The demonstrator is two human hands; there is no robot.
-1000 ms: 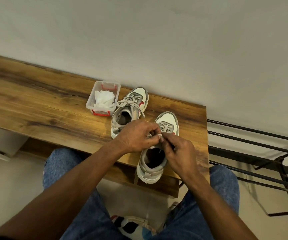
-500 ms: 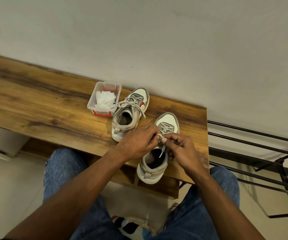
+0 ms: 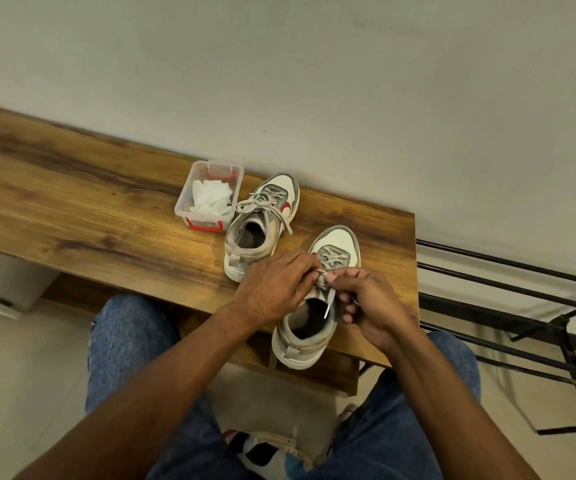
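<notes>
Sneakers [image 3: 317,299] cream-grey, red accents; box [image 3: 210,197] clear, red clips.

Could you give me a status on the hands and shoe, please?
Left hand and right hand pinch the lace of the near shoe. Far shoe and tub sit behind, clear.

Warm, even indoor light; soft shadows under hands; sharp focus; wide-angle bending at edges; no glare.

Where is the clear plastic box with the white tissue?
In the head view, the plastic box stands on the wooden bench, just left of the far shoe.
</notes>
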